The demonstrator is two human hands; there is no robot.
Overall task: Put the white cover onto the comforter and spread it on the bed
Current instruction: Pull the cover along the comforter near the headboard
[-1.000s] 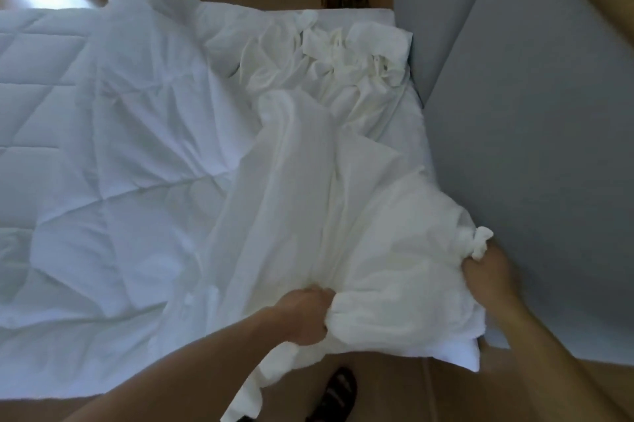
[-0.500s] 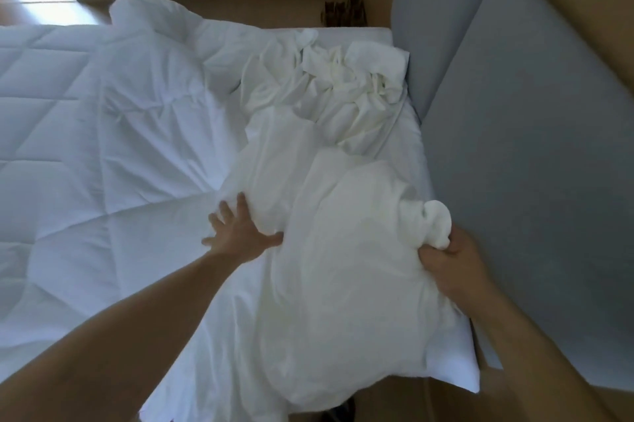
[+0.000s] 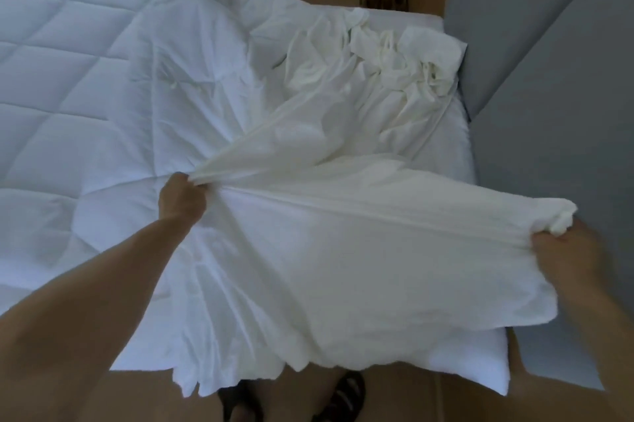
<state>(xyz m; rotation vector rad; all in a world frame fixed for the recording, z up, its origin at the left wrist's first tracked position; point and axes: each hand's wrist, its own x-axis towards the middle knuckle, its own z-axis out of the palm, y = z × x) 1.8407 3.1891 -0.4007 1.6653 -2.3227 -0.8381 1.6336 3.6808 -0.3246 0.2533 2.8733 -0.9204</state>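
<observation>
The cover (image 3: 377,267) lies over the near corner of the bed (image 3: 489,365), beside the grey headboard (image 3: 549,78). It is pulled taut between the hands, so its long fold runs left to right and dips slightly toward the right. The left hand (image 3: 182,198) is curled round a gathered edge. The right hand (image 3: 566,253) clutches a bunched corner (its fingers are mostly hidden in cloth). The rest of the cover trails crumpled toward the far corner. The quilted comforter (image 3: 61,105) spreads to the left, partly under the cover.
</observation>
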